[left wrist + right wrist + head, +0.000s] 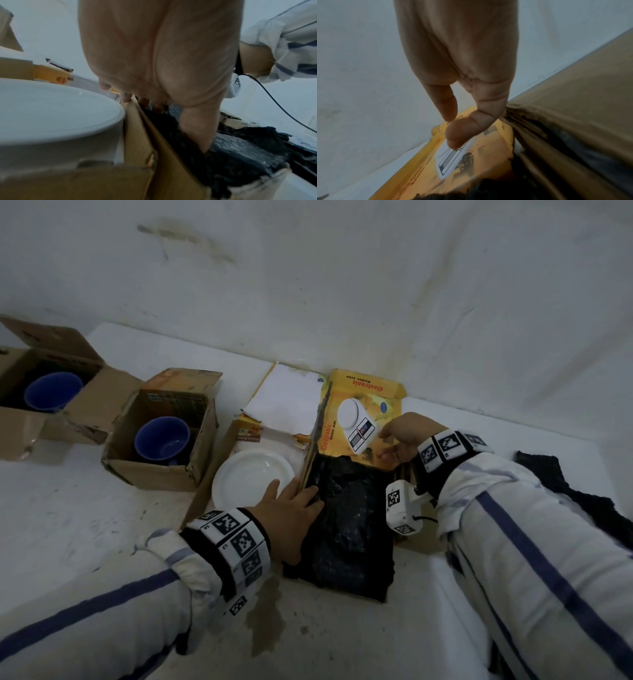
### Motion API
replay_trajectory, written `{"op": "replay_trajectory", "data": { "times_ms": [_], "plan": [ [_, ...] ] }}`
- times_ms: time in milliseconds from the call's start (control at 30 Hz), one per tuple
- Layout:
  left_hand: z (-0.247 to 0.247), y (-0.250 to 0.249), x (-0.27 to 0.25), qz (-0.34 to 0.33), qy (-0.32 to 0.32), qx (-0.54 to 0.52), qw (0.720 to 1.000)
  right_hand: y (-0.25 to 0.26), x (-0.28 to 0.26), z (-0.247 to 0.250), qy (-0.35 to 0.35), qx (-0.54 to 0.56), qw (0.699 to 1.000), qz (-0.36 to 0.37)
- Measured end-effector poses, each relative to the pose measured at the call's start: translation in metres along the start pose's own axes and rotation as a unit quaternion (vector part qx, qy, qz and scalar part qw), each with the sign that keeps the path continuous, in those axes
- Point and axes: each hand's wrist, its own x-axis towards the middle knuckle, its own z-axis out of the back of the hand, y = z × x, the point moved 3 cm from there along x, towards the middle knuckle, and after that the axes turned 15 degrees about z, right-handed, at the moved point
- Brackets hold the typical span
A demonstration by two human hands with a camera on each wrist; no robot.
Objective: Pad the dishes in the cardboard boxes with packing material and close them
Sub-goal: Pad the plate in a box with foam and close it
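Note:
A yellow kitchen-scale box holds black packing material [346, 508] [240, 155]. My left hand [294, 491] [163, 108] lies flat on that material, its fingers across the box's left cardboard wall [145, 135]. Just left of the wall a white plate [251, 481] [51, 115] lies uncovered in a second yellow box. My right hand [387, 445] [453, 121] holds the printed yellow flap [363, 405] [471, 169] at the far side, thumb bent on its face over the scale picture. What lies under the black material is hidden.
Two open brown boxes [161, 474] [20, 422] stand at the left, each with a blue cup [162, 438] [54, 390] inside. More black packing material [548, 474] lies by my right sleeve. The plate box's white flap [284, 402] leans towards the wall close behind.

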Motion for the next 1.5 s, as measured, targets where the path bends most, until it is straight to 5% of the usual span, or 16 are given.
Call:
{"op": "replay_trajectory", "data": {
  "times_ms": [267, 1200, 1500],
  "plan": [
    [-0.001, -0.001, -0.002, 0.001, -0.002, -0.013, 1.000, -0.007, 0.011, 0.006, -0.061, 0.139, 0.988, -0.022],
    [-0.003, -0.003, -0.006, 0.016, -0.022, -0.031, 0.999, -0.001, -0.005, 0.029, -0.054, -0.101, 0.991, 0.064],
    [-0.007, 0.000, -0.014, 0.031, -0.058, -0.040, 0.997, -0.019, -0.063, 0.034, -0.053, -0.059, 0.980, 0.184]
  ]
}}
